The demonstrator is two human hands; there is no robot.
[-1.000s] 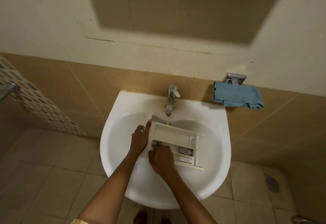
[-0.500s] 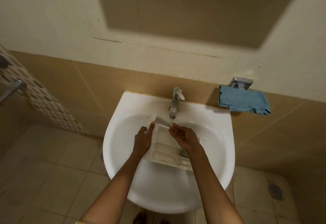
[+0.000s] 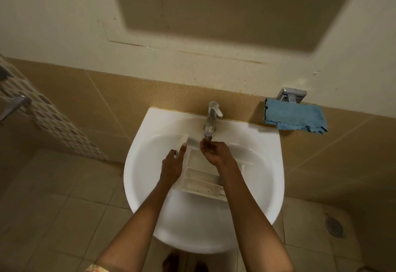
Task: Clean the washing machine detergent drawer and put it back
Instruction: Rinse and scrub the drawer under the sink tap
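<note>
Two hands are at the white sink (image 3: 150, 121): the left hand (image 3: 171, 168) grips the detergent drawer (image 3: 199, 177) by its left end, inside the basin; the right hand (image 3: 214, 150) is cupped, empty, under the faucet (image 3: 211, 119). Light, stiff plastic, probably slick when wet: take it by the walls. A blue cloth (image 3: 295, 117) hangs on the tiled wall (image 3: 128, 100).

Dim, warm yellowish light comes from above, throwing a broad hard-edged shadow (image 3: 225, 10) across the wall (image 3: 53, 14). The white sink (image 3: 150, 126) is the brightest patch, soft sheen on its rim, and the pale detergent drawer (image 3: 199, 177) barely stands out against it. Wide-angle distortion bends the tile lines near the edges, where the floor (image 3: 53, 207) goes murky and soft.
</note>
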